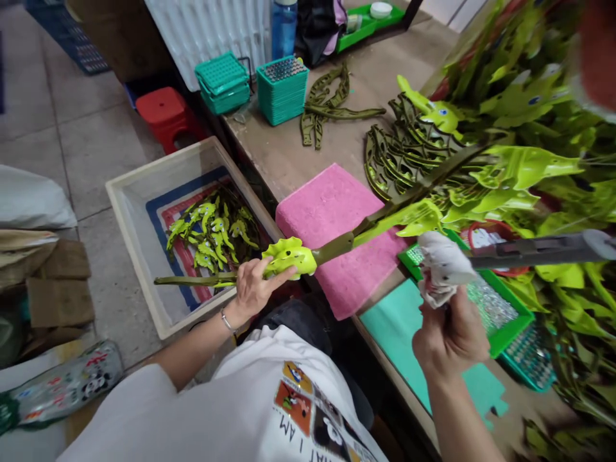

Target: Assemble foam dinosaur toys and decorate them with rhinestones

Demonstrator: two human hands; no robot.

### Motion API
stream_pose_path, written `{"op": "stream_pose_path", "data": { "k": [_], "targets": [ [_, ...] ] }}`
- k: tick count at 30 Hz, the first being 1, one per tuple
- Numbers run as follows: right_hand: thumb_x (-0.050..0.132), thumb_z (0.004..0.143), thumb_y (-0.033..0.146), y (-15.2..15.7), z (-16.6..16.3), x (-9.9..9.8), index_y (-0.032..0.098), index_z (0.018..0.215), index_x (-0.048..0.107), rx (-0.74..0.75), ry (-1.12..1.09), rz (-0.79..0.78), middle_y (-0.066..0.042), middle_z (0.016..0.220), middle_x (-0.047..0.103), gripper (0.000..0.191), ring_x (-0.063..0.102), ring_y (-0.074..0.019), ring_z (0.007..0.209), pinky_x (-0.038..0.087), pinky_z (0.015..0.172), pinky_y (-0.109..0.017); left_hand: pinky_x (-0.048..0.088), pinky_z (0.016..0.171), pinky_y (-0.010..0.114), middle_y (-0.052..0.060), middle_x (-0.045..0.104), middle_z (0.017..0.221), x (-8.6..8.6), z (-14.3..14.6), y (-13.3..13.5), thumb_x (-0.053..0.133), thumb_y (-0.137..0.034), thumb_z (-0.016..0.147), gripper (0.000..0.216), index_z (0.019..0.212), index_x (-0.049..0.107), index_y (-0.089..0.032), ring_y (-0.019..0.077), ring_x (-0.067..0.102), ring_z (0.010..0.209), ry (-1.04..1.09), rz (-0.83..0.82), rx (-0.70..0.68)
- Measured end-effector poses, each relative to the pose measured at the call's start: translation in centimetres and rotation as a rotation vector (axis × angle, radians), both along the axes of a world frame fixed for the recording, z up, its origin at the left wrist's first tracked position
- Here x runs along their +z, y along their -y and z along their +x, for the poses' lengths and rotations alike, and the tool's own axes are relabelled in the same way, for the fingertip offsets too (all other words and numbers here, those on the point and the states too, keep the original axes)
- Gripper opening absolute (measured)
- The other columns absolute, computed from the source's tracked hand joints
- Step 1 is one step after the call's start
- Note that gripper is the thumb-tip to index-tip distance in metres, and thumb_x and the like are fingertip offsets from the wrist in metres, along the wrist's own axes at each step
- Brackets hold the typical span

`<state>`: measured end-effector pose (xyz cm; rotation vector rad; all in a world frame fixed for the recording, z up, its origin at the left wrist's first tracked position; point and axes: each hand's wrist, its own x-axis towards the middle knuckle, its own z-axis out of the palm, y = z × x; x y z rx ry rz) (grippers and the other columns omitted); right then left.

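My left hand (253, 285) is closed on a long olive plastic stem (337, 247) with lime-green leaf pieces, gripping it at a green leaf (289, 256) over the table's edge. The stem reaches from the floor bin up to the pile on the table. My right hand (450, 333) is closed round the cloth-wrapped handle (443, 266) of a grey tool (539, 250) that points right over a green tray (510, 327) of small shiny pieces.
A pink sponge pad (337, 224) lies on the brown table (289, 160). A large heap of green leaf parts (520, 147) fills the right. Teal baskets (282, 90) stand at the back. A white bin (144, 212) with finished pieces sits on the floor by a red stool (166, 115).
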<state>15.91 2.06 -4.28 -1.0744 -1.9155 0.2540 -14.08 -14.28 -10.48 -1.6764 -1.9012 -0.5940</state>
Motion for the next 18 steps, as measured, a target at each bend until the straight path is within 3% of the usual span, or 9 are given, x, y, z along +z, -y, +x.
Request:
{"op": "stream_pose_path", "data": {
  "k": [2,5,12,18],
  "targets": [
    [0.063,0.09,0.026,-0.1,-0.6,0.1,0.022,0.129,0.067,0.006,0.052,0.071,-0.002,0.077,0.062,0.04,0.057,-0.0133,0.062,0.046,0.06,-0.028,0.047,0.092,0.037,0.008,0.049,0.123,-0.6,-0.7,0.3,0.061,-0.018,0.094,0.06,0.143,0.047,-0.049,0.0221,0.055,0.107,0.017,0.005,0.078],
    [0.063,0.09,0.024,0.3,-1.8,0.3,0.022,0.13,0.066,0.105,0.117,0.021,-0.003,0.08,0.067,0.04,0.059,-0.0123,0.061,0.047,0.06,-0.025,0.047,0.093,0.038,0.008,0.047,0.126,-1.0,-1.3,0.8,0.058,-0.014,0.094,0.058,0.141,0.051,-0.048,0.0228,0.055,0.108,0.065,-0.062,0.151],
    [0.052,0.096,0.02,2.5,-4.4,3.6,0.025,0.141,0.057,0.311,0.329,-0.093,-0.002,0.077,0.064,0.045,0.058,-0.0114,0.06,0.047,0.058,-0.022,0.056,0.084,0.034,0.009,0.038,0.127,-0.7,1.2,-0.3,0.056,-0.012,0.088,0.077,0.155,0.03,-0.039,0.0199,0.058,0.1,0.604,-0.483,-0.169],
    [0.045,0.098,0.022,1.9,-5.6,3.8,0.026,0.139,0.059,0.321,0.805,-0.205,-0.003,0.078,0.064,0.044,0.057,-0.0132,0.058,0.035,0.048,-0.024,0.058,0.084,0.038,0.009,0.041,0.125,-0.3,1.9,-1.1,0.056,-0.011,0.088,0.077,0.154,0.03,-0.041,0.0224,0.06,0.1,0.602,-0.61,-0.198]
  ]
}}
